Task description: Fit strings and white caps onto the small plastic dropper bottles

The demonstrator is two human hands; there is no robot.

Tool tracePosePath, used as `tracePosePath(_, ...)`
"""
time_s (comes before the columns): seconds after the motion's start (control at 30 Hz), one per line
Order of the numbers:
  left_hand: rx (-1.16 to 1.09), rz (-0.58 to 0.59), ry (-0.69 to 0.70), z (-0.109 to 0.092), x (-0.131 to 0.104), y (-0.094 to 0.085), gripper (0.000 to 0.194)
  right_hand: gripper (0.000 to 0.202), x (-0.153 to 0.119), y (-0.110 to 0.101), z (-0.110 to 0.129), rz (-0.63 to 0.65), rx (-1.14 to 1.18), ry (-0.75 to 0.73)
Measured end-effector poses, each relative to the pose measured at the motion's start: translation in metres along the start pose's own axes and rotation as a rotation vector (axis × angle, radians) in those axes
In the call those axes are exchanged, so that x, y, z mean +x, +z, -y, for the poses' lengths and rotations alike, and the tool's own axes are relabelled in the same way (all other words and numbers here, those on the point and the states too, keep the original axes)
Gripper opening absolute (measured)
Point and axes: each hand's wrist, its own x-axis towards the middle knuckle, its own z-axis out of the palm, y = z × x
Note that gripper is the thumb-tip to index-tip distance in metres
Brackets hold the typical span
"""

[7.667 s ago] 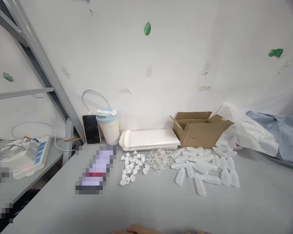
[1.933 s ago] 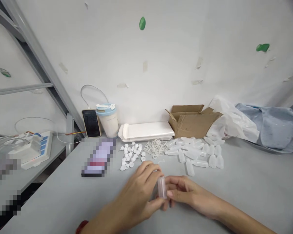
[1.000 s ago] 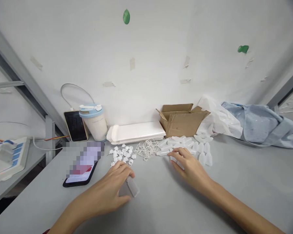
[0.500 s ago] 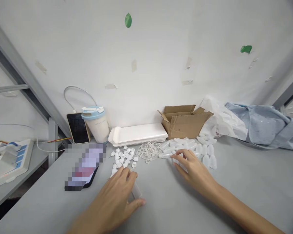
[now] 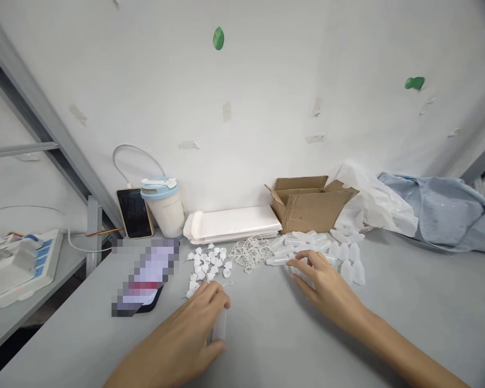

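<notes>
My left hand (image 5: 194, 328) is low over the grey table, with a clear plastic tube (image 5: 219, 325) between its thumb and curled fingers. The back of the hand covers part of that tube. Just beyond its fingertips lie several small white caps (image 5: 205, 264), some with thin tails. My right hand (image 5: 317, 277) has its thumb and fingers curved around another translucent plastic tube (image 5: 300, 274), partly hidden by the fingers. It is at the near edge of a pile of translucent tubes (image 5: 281, 252). Between caps and tubes sits a tangle of whitish loops (image 5: 250, 253).
Along the wall stand a flat white stack (image 5: 234, 223), an open cardboard box (image 5: 313, 210), a white plastic bag (image 5: 388, 207) and blue cloth (image 5: 436, 205). A lidded cup (image 5: 165, 213) and two phones, one upright (image 5: 135, 213), one lying flat (image 5: 149, 275), are at left.
My left hand has shifted slightly left and down, and its tube has turned more lengthwise in view. My right hand has barely moved. The whole view has shifted a little.
</notes>
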Motion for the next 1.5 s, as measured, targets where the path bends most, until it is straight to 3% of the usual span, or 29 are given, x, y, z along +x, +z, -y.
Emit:
tracePosePath(0.33, -0.015, 0.021, -0.029, -0.004, 0.0, -0.006, 0.033, 0.025, 0.0, 0.005, -0.003, -0.017, -0.005, -0.007)
tracePosePath(0.47, -0.001, -0.07, -0.013, -0.006, 0.007, -0.004, 0.024, 0.024, 0.002, 0.003, -0.002, 0.021, -0.005, 0.008)
tracePosePath(0.6, 0.031, -0.214, 0.096, -0.005, 0.022, 0.0, 0.018, 0.023, 0.004, 0.0, 0.002, 0.052, -0.017, 0.012)
tracePosePath(0.73, 0.108, -0.326, 0.226, -0.007, 0.047, -0.001, 0.023, 0.024, 0.006, 0.001, 0.004, 0.079, -0.032, 0.018)
tracePosePath(0.97, 0.262, -0.283, 0.276, -0.018, 0.075, 0.004, 0.028, 0.026, 0.01, 0.002, -0.003, 0.022, 0.071, 0.023)
tracePosePath(1.17, 0.182, -0.411, 0.206, -0.011, 0.07, 0.007, 0.027, 0.022, 0.01, -0.003, 0.0, -0.036, 0.189, 0.026)
tracePosePath(1.3, -0.026, -0.59, 0.091, -0.005, 0.062, 0.001, 0.022, 0.016, 0.007, -0.006, 0.009, -0.074, 0.269, 0.014)
tracePosePath(1.5, -0.331, -0.721, 0.024, -0.01, 0.056, -0.003, 0.011, 0.014, -0.003, -0.007, 0.027, -0.096, 0.419, -0.008)
